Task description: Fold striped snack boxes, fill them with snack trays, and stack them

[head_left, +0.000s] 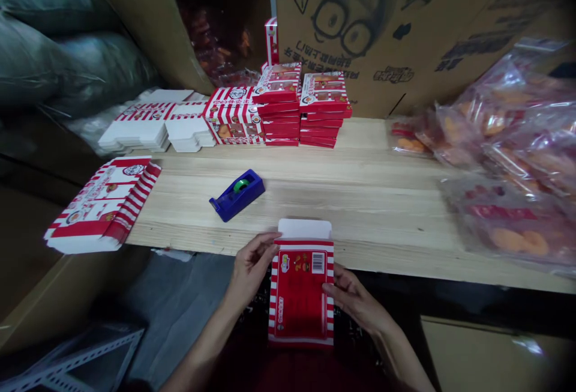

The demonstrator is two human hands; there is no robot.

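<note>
I hold a red and white striped carton point(300, 293) upright at the near edge of the wooden table point(360, 200), its white top flap open and its barcode side facing me. My left hand point(250, 267) grips the carton's left edge near the top, fingers curled round it. My right hand point(351, 297) pinches its right edge lower down. A blue tape dispenser point(237, 194) lies on the table just beyond my left hand.
Stacks of filled red cartons point(300, 107) stand at the back. Flat unfolded cartons lie in piles at back left point(155, 126) and at the left edge point(103, 203). Clear bags of snacks point(508, 158) cover the right side. Big cardboard boxes point(405, 26) stand behind.
</note>
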